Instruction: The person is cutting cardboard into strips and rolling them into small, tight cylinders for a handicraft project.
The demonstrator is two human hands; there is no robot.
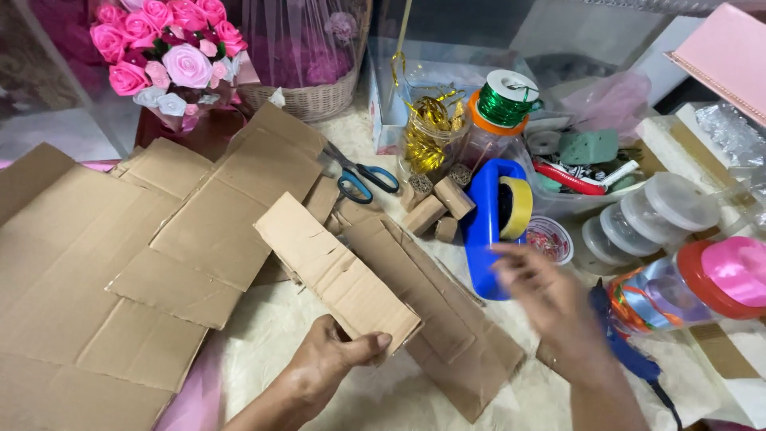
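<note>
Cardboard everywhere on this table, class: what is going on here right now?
A person is working with cut cardboard on a cluttered craft table. The left hand grips a cardboard strip by its near end, thumb on top. The right hand is blurred, open and holds nothing, hovering beside a blue tape dispenser with a yellowish roll. More flat cardboard pieces lie to the left, with blue-handled scissors behind them and a pink rose bouquet at the back.

Single head-worn camera, looking steeply down and forward, close over a cluttered worktable (279, 319), left hand (335, 359) at 6 o'clock, right hand (550, 299) at 4 o'clock
</note>
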